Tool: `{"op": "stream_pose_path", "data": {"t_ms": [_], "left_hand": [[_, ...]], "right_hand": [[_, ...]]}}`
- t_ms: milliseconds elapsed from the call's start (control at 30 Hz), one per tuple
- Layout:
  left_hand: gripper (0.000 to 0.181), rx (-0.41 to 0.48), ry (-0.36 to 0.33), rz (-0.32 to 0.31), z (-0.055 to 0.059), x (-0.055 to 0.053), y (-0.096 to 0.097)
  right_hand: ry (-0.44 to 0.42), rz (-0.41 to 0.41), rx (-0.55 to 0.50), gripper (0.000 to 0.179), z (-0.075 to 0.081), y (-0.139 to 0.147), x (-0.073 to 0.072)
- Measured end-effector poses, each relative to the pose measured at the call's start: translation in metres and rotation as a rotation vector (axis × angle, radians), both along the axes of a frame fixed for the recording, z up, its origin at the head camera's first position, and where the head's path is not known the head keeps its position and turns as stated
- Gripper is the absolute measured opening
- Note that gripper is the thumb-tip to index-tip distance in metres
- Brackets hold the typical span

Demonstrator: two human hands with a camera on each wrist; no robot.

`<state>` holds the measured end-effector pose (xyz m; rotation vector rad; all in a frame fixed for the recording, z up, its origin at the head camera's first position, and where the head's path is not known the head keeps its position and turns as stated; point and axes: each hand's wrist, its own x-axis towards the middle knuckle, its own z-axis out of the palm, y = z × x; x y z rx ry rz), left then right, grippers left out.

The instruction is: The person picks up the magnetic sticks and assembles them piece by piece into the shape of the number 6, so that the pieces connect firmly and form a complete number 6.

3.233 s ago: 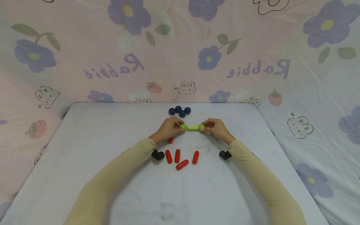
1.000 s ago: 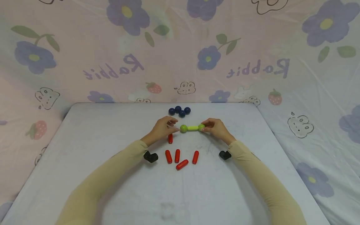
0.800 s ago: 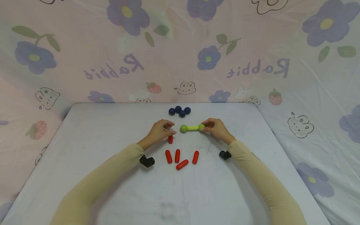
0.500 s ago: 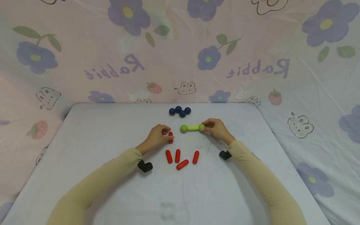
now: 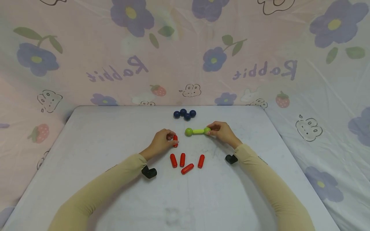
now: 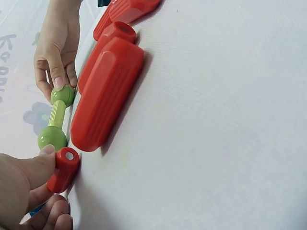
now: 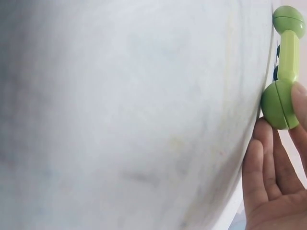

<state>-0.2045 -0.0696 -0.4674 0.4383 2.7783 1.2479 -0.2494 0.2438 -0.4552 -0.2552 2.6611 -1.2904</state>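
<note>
My left hand [image 5: 159,141] pinches a short red rod [image 6: 67,173] between thumb and fingers, left of and a little nearer than the green pieces. A pale round spot shows in the rod's end in the left wrist view. My right hand [image 5: 222,132] holds a green ball [image 7: 278,104] at one end of a yellow-green rod [image 5: 198,132]. At that rod's other end sits a second green ball [image 5: 189,132]. The three pieces form a straight dumbbell shape across the table. Each green ball has a seam line in the right wrist view.
Several more red rods [image 5: 187,169] lie loose on the white table [image 5: 133,199], nearer than my hands. Several dark blue balls [image 5: 187,116] sit grouped close to the far edge. Behind the table hangs a patterned cloth [image 5: 179,48]. A black device [image 5: 149,172] is on each wrist.
My left hand has let go of the left green ball, moved left and nearer, and taken hold of the red rod. The right hand stays on its green ball.
</note>
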Motion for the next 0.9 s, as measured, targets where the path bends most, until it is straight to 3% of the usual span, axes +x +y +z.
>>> {"op": "stream_pose_path", "data": {"t_ms": [500, 900], "left_hand": [[0.034, 0.031, -0.063, 0.003, 0.005, 0.0003, 0.0006], [0.033, 0.072, -0.05, 0.012, 0.0053, 0.0028, 0.003]], "right_hand": [[-0.017, -0.007, -0.004, 0.033, 0.0031, -0.0014, 0.0013], [-0.012, -0.008, -0.004, 0.033, 0.0026, -0.0012, 0.0017]]}}
